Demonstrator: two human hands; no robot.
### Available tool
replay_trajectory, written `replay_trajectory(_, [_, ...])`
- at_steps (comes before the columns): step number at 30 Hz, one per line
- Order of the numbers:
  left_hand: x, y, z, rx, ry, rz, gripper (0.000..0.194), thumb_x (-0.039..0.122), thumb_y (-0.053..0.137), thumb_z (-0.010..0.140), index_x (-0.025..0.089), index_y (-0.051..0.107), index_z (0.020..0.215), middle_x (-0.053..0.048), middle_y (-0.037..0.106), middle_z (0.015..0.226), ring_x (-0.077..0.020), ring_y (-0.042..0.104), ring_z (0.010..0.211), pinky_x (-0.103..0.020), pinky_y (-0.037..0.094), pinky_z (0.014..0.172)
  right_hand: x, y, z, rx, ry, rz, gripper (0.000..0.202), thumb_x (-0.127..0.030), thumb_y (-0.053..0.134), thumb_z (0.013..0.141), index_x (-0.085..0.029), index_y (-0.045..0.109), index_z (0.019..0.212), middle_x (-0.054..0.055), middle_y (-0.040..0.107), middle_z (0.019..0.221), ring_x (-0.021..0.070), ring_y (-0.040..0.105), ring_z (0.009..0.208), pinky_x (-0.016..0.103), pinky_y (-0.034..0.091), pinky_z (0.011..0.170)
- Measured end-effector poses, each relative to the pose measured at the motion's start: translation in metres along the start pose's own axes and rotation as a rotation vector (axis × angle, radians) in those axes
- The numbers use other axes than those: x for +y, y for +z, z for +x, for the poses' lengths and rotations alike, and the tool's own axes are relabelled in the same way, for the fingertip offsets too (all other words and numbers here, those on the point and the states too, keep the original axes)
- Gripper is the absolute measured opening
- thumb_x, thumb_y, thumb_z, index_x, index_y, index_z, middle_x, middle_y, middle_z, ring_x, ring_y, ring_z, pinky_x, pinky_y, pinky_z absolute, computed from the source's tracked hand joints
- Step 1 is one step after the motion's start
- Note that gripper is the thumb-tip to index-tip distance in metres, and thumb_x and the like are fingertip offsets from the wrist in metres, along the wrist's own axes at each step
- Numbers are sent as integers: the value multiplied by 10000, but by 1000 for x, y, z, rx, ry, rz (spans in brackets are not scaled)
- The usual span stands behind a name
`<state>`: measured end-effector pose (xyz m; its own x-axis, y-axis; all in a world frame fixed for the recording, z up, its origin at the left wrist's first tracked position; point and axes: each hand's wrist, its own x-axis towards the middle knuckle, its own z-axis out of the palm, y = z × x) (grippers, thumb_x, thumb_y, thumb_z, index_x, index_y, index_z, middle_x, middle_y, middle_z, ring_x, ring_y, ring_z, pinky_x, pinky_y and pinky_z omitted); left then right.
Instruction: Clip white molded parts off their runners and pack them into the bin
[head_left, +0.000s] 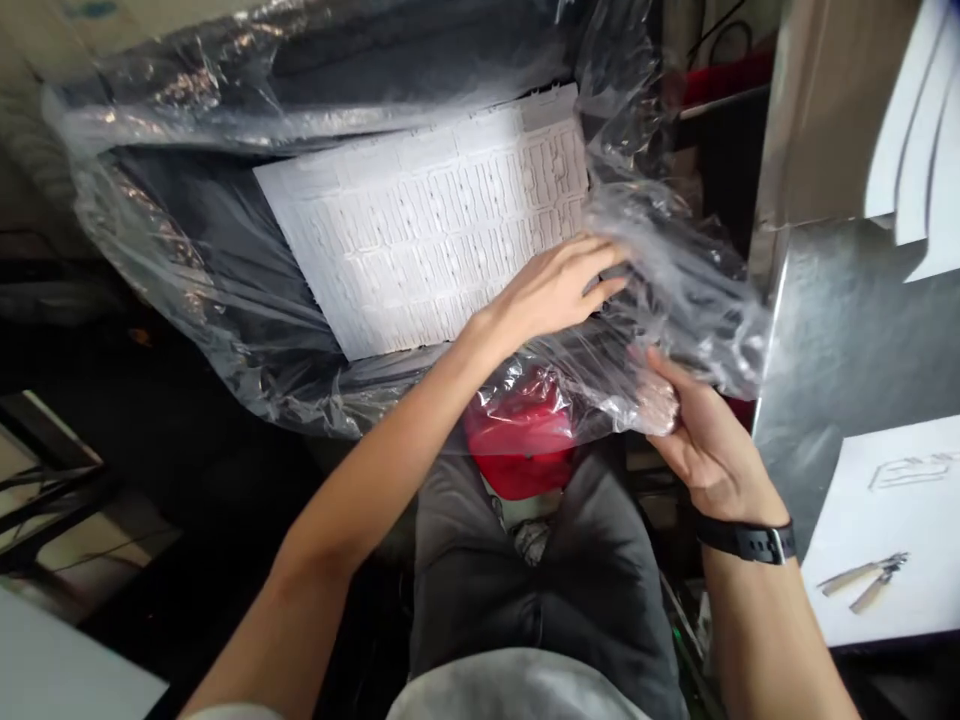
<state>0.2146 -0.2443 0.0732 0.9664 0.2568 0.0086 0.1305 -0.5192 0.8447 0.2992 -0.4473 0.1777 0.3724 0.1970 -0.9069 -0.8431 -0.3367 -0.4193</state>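
Note:
A stack of pale, patterned sheets [435, 220] lies inside a clear plastic bag [675, 280] that lines a dark container. My left hand [562, 285] reaches across the near right corner of the sheets, its fingers spread against the plastic. Lower and to the right, my right hand [701, 430] pinches the edge of the bag between thumb and fingers. The bag's gathered side stretches between and beyond both hands.
A red object [521, 435] sits under the bag's near edge, above my legs. On the right is a metal surface [825, 330] bearing a white paper [900, 540] and pliers [866, 580]. A cardboard box [832, 110] stands behind it.

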Motion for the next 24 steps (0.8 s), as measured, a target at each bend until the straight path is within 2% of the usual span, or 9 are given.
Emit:
replay_trajectory(2, [-3, -5, 17, 21, -3, -14, 345, 335, 502, 1162, 195, 648, 1441, -84, 713, 1441, -226, 664, 1270, -388, 562, 1088, -4, -5, -7, 8, 37, -118, 369, -358, 992, 818, -174, 825, 1090, -40, 614, 709, 101, 489, 528, 197, 421, 419])
replay_trajectory(4, [-2, -13, 24, 78, 5, -64, 355, 300, 479, 1155, 194, 617, 1464, -86, 695, 1455, -215, 648, 1273, -383, 535, 1111, -5, -9, -13, 17, -21, -273, 417, -442, 976, 838, -177, 841, 1131, -24, 624, 737, 107, 506, 575, 194, 413, 451])
replay_trajectory(8, [-4, -20, 12, 144, -63, -140, 290, 212, 493, 1091, 221, 676, 1316, -68, 724, 1351, -217, 646, 1202, -398, 518, 1111, -2, -9, -22, 15, -189, -478, 396, -598, 878, 923, -217, 807, 1003, 3, 662, 858, 135, 544, 679, 232, 440, 558])
replay_trajectory(10, [-12, -15, 0, 114, -136, -121, 273, 184, 522, 1049, 210, 719, 1236, -78, 740, 1281, -239, 666, 1172, -422, 525, 1090, 0, -10, -25, 28, -246, -539, 428, -648, 844, 940, -226, 779, 978, 3, 669, 888, 150, 562, 712, 256, 465, 614])
replay_trajectory(12, [-21, -5, -13, 49, -174, -95, 296, 181, 619, 983, 180, 735, 1255, -101, 733, 1303, -282, 661, 1236, -452, 511, 1116, 0, -12, -28, 58, -298, -616, 464, -680, 816, 949, -222, 782, 1015, 18, 697, 942, 183, 618, 795, 288, 513, 705])
replay_trajectory(15, [-32, 10, -27, -70, -174, -33, 567, 230, 786, 870, 177, 683, 1425, -133, 652, 1494, -364, 570, 1396, -516, 470, 1174, -2, -14, -35, 103, -338, -699, 489, -684, 796, 961, -208, 798, 1073, 52, 736, 1017, 226, 669, 889, 329, 546, 786])
replay_trajectory(17, [-36, 19, -29, -129, -171, 52, 716, 242, 832, 824, 180, 626, 1507, -165, 569, 1605, -402, 503, 1468, -562, 449, 1184, -5, -14, -39, 114, -343, -704, 466, -665, 804, 967, -213, 803, 1079, 58, 743, 1027, 231, 675, 895, 331, 548, 779])
replay_trajectory(19, [-39, 26, -28, -158, -146, 154, 771, 233, 840, 807, 172, 594, 1535, -201, 500, 1665, -423, 444, 1524, -593, 416, 1206, -7, -10, -45, 121, -335, -666, 422, -635, 834, 961, -226, 803, 1064, 48, 736, 1017, 217, 666, 869, 310, 538, 730])
replay_trajectory(24, [-49, 36, -21, -138, -17, 314, 872, 210, 856, 769, 151, 532, 1576, -222, 404, 1728, -460, 396, 1562, -601, 320, 1273, -11, 3, -61, 144, -276, -547, 349, -552, 918, 922, -232, 803, 1003, 25, 723, 974, 176, 632, 793, 248, 498, 600])
